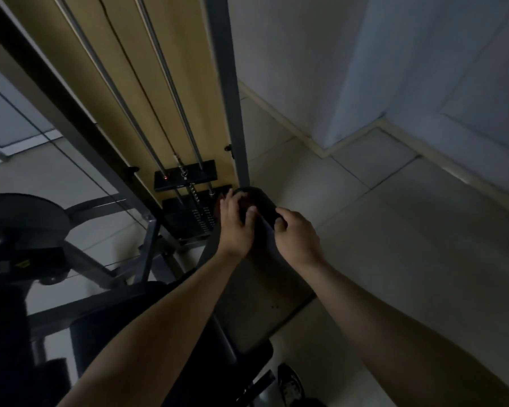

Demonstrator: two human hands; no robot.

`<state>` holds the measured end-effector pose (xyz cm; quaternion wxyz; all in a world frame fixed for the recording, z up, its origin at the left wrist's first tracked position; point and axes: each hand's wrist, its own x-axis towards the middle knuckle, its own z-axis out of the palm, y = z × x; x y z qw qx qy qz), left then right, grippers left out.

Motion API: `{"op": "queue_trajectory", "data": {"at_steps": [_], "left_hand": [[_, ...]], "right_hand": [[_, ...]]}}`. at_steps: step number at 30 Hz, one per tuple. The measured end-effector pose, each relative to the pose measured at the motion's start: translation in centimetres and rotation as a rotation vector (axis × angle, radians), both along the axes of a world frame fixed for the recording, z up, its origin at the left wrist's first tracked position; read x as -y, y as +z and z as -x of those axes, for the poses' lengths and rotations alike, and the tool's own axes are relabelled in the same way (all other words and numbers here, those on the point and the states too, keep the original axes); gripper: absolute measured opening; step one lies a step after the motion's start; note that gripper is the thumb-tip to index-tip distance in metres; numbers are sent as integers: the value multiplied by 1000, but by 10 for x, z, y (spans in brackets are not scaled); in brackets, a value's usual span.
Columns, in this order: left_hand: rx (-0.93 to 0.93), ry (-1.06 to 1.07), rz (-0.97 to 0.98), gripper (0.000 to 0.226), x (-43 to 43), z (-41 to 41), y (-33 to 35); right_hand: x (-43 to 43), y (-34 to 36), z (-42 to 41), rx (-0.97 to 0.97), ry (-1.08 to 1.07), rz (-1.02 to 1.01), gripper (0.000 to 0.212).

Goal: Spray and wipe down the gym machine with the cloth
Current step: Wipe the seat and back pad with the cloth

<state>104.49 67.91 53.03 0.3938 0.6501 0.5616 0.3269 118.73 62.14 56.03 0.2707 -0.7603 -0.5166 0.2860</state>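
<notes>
Grey steel-framed gym machine (232, 113) stands against a white wall (306, 54), filling the left and centre of the head view. It has a yellow-tan back panel (188, 54), two shiny metal guide rods (171, 83) and a black weight stack (194, 212) at the bottom. A long dark padded bench (262, 289) runs from the lower centre up to the grey upright, ending in a black rounded pad end (259, 198) just beside the stack.

Both bare hands are on that pad end. The left hand (235, 224) has its fingers curled over the top left, with the thumb pressed on the dark surface. The right hand (296, 236) grips the pad's right edge with bent fingers. The hands are near each other but not touching.

Light is dim and the frame is blurred, so it is not possible to tell whether a cloth sits under the hands.

A round black disc part (27, 218) is at far left. A pale tiled floor (394, 230) is on the right, with a black shoe (290, 383) at the bottom edge.
</notes>
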Motion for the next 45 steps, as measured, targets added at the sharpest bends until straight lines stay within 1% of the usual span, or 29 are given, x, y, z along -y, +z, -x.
{"op": "queue_trajectory", "data": {"at_steps": [3,6,8,10,13,14,17,18,20,22,25,27,29,33,35,36,37,38,40,41,43,45], "left_hand": [[-23,-5,-27,43,-26,3,-1],[-14,-26,-64,36,-25,3,3],[-77,-119,-154,34,-7,5,0],[-124,-240,-256,33,20,3,-6],[-95,-364,-349,36,62,1,-14],[-94,-396,-368,38,72,1,-17],[-94,-479,-434,41,78,6,-21],[-86,-506,-449,41,74,9,-20],[-81,-522,-416,43,59,16,-15],[-83,-415,-311,44,36,19,-4],[-53,-229,-104,42,11,14,13],[-68,-210,-102,42,15,7,15],[-67,-268,-154,43,37,4,9],[-98,-497,-359,43,107,0,-19],[-92,-582,-398,40,123,1,-31],[-89,-613,-417,40,121,4,-34],[-92,-640,-442,40,115,7,-35],[-97,-666,-466,41,107,12,-34],[-108,-682,-470,43,89,19,-29],[-115,-648,-443,44,78,21,-24],[-115,-471,-323,48,50,25,-13],[-88,-308,-164,48,18,28,-2]], "right_hand": [[1,0,0,-18,-14,-13,40],[3,-1,-2,-60,-30,-22,39],[8,0,-1,-44,-25,-18,38],[16,-2,-1,23,-1,-14,33],[37,-6,-4,109,-21,-8,32],[47,-9,-5,129,-52,-8,37],[70,-21,-5,175,-127,-8,62],[74,-23,-5,195,-134,2,65],[74,-23,-4,232,-142,61,56],[73,-18,-3,241,-141,85,51],[76,-17,-3,182,-144,33,50],[76,-18,-4,142,-153,6,50],[75,-19,-6,90,-180,1,49],[76,-19,-3,-27,-272,-54,43],[78,-18,0,-128,-331,-82,42],[78,-18,1,-150,-348,-84,42],[79,-18,2,-136,-356,-78,42],[78,-19,3,-73,-357,-66,42],[77,-20,5,155,-331,-22,39],[77,-18,7,256,-308,1,36],[76,-13,10,379,-234,5,32],[72,-8,14,444,-165,10,41]]}}
